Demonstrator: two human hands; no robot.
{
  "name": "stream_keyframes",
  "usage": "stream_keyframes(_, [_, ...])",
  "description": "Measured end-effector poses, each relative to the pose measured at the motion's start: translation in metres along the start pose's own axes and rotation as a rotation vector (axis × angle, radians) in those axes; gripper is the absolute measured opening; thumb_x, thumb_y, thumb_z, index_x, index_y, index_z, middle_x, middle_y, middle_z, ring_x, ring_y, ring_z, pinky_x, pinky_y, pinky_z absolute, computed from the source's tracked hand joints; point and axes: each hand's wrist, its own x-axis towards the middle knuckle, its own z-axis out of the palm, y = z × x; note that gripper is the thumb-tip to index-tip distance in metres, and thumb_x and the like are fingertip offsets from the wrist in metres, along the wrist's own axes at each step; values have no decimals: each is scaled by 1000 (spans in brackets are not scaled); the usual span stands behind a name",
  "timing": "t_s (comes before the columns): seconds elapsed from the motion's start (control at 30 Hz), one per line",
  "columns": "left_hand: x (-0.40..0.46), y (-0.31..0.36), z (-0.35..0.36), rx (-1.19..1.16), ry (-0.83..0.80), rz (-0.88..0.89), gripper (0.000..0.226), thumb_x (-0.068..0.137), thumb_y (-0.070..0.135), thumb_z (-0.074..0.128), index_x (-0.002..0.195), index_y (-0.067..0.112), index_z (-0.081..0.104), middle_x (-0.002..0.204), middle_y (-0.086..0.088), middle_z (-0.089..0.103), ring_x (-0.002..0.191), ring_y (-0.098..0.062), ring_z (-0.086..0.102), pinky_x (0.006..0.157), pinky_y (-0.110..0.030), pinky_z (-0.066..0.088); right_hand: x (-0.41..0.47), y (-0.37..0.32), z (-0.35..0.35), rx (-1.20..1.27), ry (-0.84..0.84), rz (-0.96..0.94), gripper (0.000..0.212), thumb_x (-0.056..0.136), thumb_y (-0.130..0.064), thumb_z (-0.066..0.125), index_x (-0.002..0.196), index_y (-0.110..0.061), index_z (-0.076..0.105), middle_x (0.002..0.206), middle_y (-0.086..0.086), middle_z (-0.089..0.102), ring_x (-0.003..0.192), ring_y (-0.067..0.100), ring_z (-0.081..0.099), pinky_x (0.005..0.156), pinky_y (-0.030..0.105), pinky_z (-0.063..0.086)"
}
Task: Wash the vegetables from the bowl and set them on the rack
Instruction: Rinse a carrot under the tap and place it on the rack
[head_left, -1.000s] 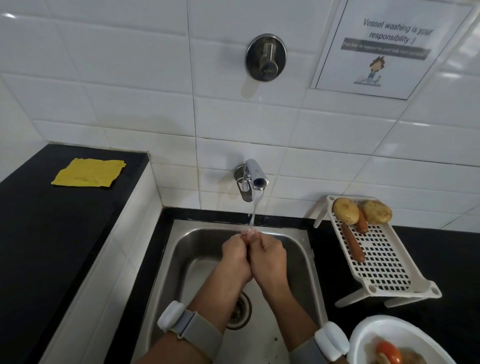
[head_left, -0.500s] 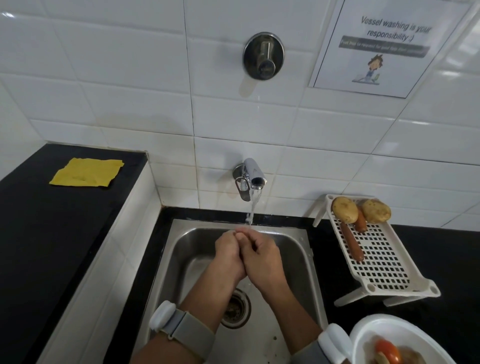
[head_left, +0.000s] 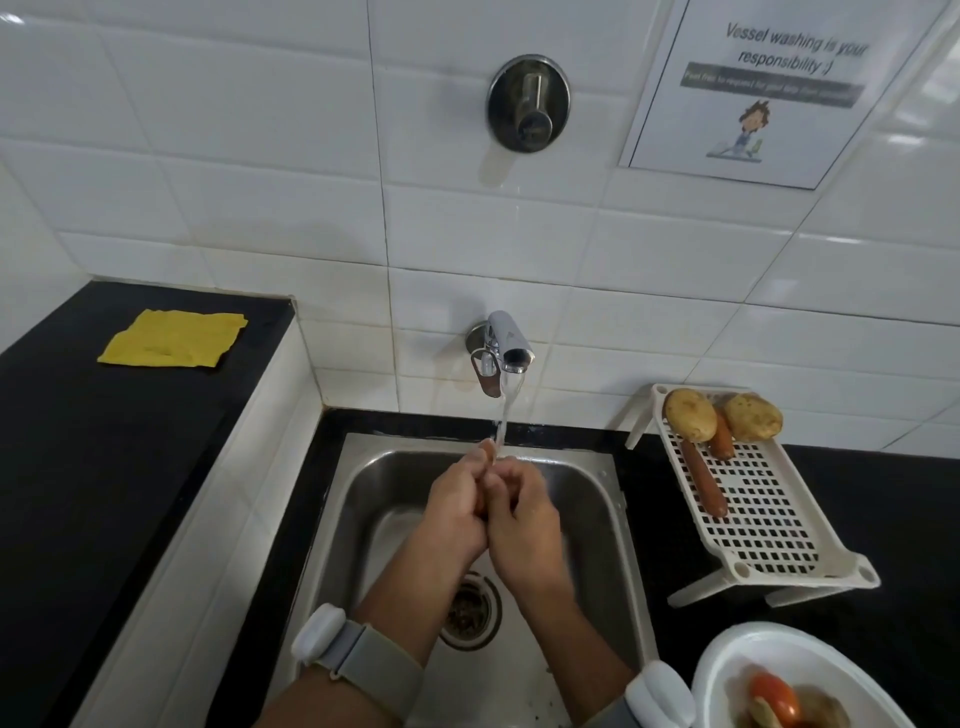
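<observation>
Over the steel sink (head_left: 597, 519), my left hand (head_left: 457, 512) and my right hand (head_left: 524, 525) are pressed together under the water stream (head_left: 501, 415) from the tap (head_left: 506, 345). Between them they grip a thin orange-brown vegetable (head_left: 481, 501), which looks like a carrot and is mostly hidden by the fingers. The white slotted rack (head_left: 769, 519) on the right carries two potatoes (head_left: 690, 414) (head_left: 753, 415) and two carrots (head_left: 704, 483) (head_left: 722, 439). At the bottom right, the white bowl (head_left: 727, 665) holds a tomato (head_left: 775, 699) and other pieces, cut off by the frame edge.
The sink's drain (head_left: 470, 608) lies below my wrists. A yellow cloth (head_left: 174, 338) rests on the raised black counter to the left. Black counter surrounds the rack and bowl. A round wall valve (head_left: 527, 104) sits above the tap.
Both hands have slid slightly toward me and rubbed against each other under the running water. The rack and bowl contents are the same.
</observation>
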Motion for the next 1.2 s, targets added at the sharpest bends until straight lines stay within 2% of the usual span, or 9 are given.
stream_keyframes(0.2, [7, -6, -1, 110, 49, 24, 39, 103, 36, 56, 101, 1, 73, 81, -10, 71, 77, -21, 69, 73, -35, 58, -2, -4, 6, 58, -23, 107, 13, 108, -31, 54, 119, -27, 50, 103, -7, 70, 86, 3, 70, 66, 13, 53])
stream_keyframes(0.33, [2, -11, 0, 167, -28, 45, 29, 97, 29, 61, 93, 3, 75, 78, -10, 70, 76, -21, 68, 73, -34, 54, 10, 4, 10, -30, -107, 202, 37, 107, -52, 44, 127, -22, 51, 114, -1, 72, 101, 13, 71, 91, 39, 59])
stream_keyframes(0.43, [-2, -16, -1, 127, -6, 76, 21, 94, 21, 65, 82, 7, 74, 67, -8, 63, 67, -19, 61, 72, -35, 51, 16, 2, 13, -82, -155, 204, 43, 106, -57, 39, 120, -23, 61, 109, 0, 74, 102, 18, 70, 94, 46, 57])
stream_keyframes(0.7, [0, 1, -18, 20, 191, 74, 30, 99, 30, 52, 108, 8, 70, 102, -17, 73, 93, -32, 68, 78, -39, 53, 29, -3, 27, 103, -196, 201, 16, 93, -13, 56, 104, -6, 64, 85, 18, 73, 72, 18, 69, 59, 31, 56])
stream_keyframes(0.8, [0, -1, -16, 62, 167, 86, 33, 97, 30, 51, 102, 9, 76, 94, -13, 77, 95, -30, 69, 85, -42, 51, 29, -13, 27, 134, -159, 247, 38, 110, -34, 45, 89, -12, 68, 70, 8, 71, 59, 13, 64, 52, 29, 49])
stream_keyframes(0.9, [-1, -5, -15, 83, 171, 75, 39, 100, 32, 47, 92, 4, 73, 79, -12, 71, 76, -27, 62, 69, -36, 46, 31, -20, 22, 82, -179, 298, 68, 111, -55, 32, 76, -10, 71, 55, 0, 62, 44, 9, 54, 43, 24, 39])
stream_keyframes(1.0, [-2, -7, -10, 82, 175, 44, 38, 100, 35, 47, 95, 7, 73, 77, -13, 67, 63, -25, 58, 59, -30, 43, 31, -22, 18, 69, -195, 304, 70, 109, -59, 28, 72, -14, 65, 55, 0, 58, 45, 11, 52, 43, 25, 40])
stream_keyframes(1.1, [-7, -6, -5, 97, 172, 53, 39, 103, 33, 47, 92, 6, 73, 56, -6, 63, 48, -18, 55, 50, -26, 43, 31, -21, 15, 138, -245, 325, 62, 112, -47, 34, 79, -7, 68, 62, 8, 60, 53, 18, 54, 48, 28, 44])
stream_keyframes(1.2, [-8, -1, -3, 107, 168, 63, 42, 104, 36, 46, 98, 7, 75, 86, -15, 74, 89, -28, 69, 79, -39, 54, 32, -17, 11, 166, -363, 256, 26, 103, -10, 49, 100, 8, 67, 84, 30, 65, 74, 29, 61, 66, 43, 52])
